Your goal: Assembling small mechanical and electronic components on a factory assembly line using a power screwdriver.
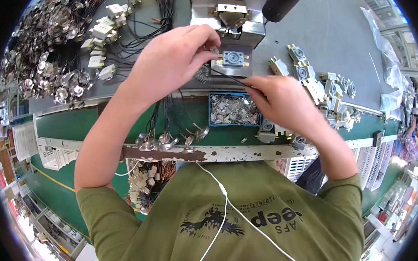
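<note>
One white block (233, 58) lies just right of left hand (179, 54).

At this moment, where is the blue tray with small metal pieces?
In the head view, the blue tray sits right of centre near the bench's front edge, just left of the right hand.

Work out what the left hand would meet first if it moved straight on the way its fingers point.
The left hand would probably meet the small white-and-grey block first, just to its right, though depth is unclear.
</note>
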A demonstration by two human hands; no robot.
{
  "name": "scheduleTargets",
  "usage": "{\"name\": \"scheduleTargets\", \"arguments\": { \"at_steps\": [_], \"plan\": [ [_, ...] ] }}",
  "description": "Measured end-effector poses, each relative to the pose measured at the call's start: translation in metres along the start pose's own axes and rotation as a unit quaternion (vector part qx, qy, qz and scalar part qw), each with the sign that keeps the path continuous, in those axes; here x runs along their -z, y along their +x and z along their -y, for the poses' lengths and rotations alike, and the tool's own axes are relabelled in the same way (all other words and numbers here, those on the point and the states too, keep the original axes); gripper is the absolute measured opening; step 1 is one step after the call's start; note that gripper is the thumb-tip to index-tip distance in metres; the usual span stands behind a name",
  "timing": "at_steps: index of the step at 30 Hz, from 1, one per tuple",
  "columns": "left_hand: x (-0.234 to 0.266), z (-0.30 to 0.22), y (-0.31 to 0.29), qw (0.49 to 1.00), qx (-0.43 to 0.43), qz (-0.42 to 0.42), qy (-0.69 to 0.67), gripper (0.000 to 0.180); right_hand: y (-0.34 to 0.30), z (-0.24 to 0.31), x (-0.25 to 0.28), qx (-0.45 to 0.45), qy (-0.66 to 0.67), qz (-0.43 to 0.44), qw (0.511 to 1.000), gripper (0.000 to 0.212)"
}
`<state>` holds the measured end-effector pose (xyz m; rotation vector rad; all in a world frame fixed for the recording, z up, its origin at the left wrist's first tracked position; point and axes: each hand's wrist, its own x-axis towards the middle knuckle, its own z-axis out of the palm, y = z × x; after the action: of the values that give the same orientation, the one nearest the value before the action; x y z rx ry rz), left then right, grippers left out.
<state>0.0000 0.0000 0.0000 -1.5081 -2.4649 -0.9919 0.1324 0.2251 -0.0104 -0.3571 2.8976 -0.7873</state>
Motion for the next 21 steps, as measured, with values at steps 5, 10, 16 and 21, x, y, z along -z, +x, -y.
{"name": "scheduleTargets", "arguments": {
  "at_steps": [5,10,16,21],
  "plan": [
    [-0.039,-0.007,0.010,0.999,-0.025,0.016,0.026,0.013,-0.020,0.002,0.000,0.049,-0.032,-0.099,0.993,0.031],
    [-0.043,0.002,0.017,0.995,-0.059,0.058,0.055,0.008,-0.033,-0.010,-0.026,0.111,0.062,-0.165,0.978,0.040],
    [-0.044,-0.009,0.019,0.993,-0.026,0.073,0.090,0.010,-0.036,-0.023,-0.025,0.183,0.073,-0.191,0.962,0.037],
    [-0.024,-0.020,0.015,0.995,-0.036,0.076,0.044,0.017,-0.034,-0.024,-0.011,0.167,0.024,-0.214,0.962,0.040]
  ]
}}
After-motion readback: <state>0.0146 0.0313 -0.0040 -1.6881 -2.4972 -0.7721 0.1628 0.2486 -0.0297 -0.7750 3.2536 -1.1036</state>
